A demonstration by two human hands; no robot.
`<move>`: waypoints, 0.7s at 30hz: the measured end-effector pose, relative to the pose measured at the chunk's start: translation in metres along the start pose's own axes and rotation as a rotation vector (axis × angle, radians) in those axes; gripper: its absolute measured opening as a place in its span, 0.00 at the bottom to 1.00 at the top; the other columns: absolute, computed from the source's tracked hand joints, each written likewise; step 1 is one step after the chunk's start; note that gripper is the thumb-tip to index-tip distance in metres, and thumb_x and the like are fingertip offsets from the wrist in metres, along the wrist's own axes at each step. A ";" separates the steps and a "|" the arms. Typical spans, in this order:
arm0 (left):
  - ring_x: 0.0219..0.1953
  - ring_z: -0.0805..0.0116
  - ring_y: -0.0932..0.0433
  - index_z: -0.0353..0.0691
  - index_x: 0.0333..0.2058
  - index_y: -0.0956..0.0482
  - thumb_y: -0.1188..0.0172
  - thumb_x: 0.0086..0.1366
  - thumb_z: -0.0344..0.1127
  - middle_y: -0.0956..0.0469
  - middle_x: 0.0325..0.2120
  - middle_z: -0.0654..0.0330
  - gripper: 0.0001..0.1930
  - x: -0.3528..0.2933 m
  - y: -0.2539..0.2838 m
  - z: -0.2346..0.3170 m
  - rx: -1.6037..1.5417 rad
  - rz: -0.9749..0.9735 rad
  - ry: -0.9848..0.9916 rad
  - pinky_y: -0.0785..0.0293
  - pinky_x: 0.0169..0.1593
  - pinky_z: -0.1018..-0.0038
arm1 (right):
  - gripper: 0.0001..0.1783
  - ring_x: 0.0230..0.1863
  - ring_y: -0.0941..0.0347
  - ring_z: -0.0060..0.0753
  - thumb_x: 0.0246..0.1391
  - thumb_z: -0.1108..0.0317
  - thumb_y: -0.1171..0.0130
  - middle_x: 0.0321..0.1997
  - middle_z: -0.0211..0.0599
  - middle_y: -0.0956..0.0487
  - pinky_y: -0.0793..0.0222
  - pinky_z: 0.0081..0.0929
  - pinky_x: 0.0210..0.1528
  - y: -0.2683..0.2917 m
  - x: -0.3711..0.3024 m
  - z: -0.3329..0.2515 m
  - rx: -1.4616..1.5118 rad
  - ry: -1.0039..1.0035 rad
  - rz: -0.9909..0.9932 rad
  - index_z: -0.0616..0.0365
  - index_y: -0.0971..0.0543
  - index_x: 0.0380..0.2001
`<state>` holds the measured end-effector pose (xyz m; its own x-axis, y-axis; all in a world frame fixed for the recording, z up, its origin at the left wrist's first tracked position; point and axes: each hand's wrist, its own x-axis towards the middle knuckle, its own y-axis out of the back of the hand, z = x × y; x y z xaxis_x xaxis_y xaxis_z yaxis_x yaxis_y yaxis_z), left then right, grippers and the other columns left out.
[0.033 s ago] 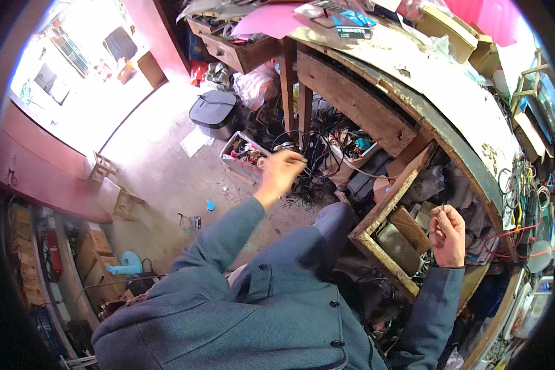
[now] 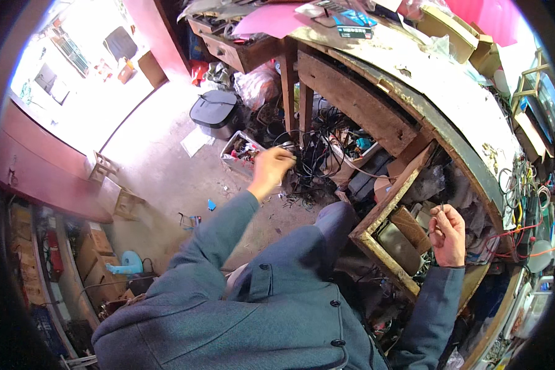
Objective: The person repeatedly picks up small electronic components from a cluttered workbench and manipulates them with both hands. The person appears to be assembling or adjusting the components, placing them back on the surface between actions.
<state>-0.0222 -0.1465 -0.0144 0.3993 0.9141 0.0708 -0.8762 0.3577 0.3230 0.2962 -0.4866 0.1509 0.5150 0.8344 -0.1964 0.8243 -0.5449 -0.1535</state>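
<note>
My left hand (image 2: 269,171) is stretched forward beside a bin of small parts (image 2: 245,165) and a tangle of black cables (image 2: 317,145). Its fingers are pressed together, and whatever they hold is too small to make out. Above the open wooden drawer (image 2: 407,182) on the right, my right hand (image 2: 448,237) is closed in a pinch. A tiny dark, thin piece shows at its fingertips, too small to name. Inside the drawer lie a dark flat case (image 2: 398,248) and a brown block (image 2: 411,227), with loose bits around them.
A cluttered workbench (image 2: 413,58) runs along the right, with hand tools and wires (image 2: 527,209) hanging at its end. A grey lidded bin (image 2: 213,111) stands on the floor ahead. Small wooden stools (image 2: 124,203) and a light-blue object (image 2: 127,264) are at the left.
My left hand has shifted a little to the left, away from the cables and over toward the parts bin. My right hand stays where it was.
</note>
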 end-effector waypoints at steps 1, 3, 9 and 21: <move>0.36 0.69 0.12 0.32 0.40 0.12 0.29 0.59 0.29 0.11 0.35 0.53 0.10 0.012 0.019 -0.019 0.069 0.027 0.042 0.17 0.43 0.72 | 0.08 0.15 0.46 0.07 0.69 0.65 0.39 0.24 0.28 0.22 0.56 0.13 0.18 -0.001 0.000 0.000 -0.013 -0.005 -0.009 0.58 0.19 0.43; 0.33 0.70 0.12 0.32 0.37 0.11 0.28 0.56 0.28 0.11 0.31 0.54 0.10 0.048 0.057 -0.082 0.139 0.067 0.120 0.16 0.40 0.71 | 0.08 0.15 0.46 0.07 0.69 0.65 0.39 0.24 0.28 0.22 0.55 0.13 0.18 -0.003 0.001 0.001 -0.039 -0.011 -0.037 0.59 0.19 0.44; 0.36 0.57 0.11 0.36 0.38 0.09 0.22 0.48 0.32 0.11 0.33 0.49 0.16 0.111 0.123 -0.131 0.269 0.300 0.258 0.17 0.47 0.66 | 0.09 0.16 0.43 0.08 0.68 0.65 0.37 0.25 0.28 0.21 0.53 0.13 0.18 -0.007 0.002 0.001 -0.074 -0.031 -0.076 0.59 0.19 0.43; 0.26 0.71 0.17 0.31 0.51 0.17 0.36 0.70 0.31 0.13 0.33 0.54 0.14 0.113 0.042 -0.016 -0.088 0.154 -0.037 0.21 0.29 0.74 | 0.12 0.27 0.31 0.12 0.67 0.56 0.36 0.28 0.22 0.19 0.40 0.18 0.27 -0.019 -0.006 -0.011 -0.444 -0.190 -0.084 0.54 0.17 0.39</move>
<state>-0.0179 -0.0253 -0.0079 0.2665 0.9523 0.1486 -0.9475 0.2305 0.2218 0.2804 -0.4800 0.1654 0.4243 0.8216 -0.3808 0.9032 -0.3536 0.2435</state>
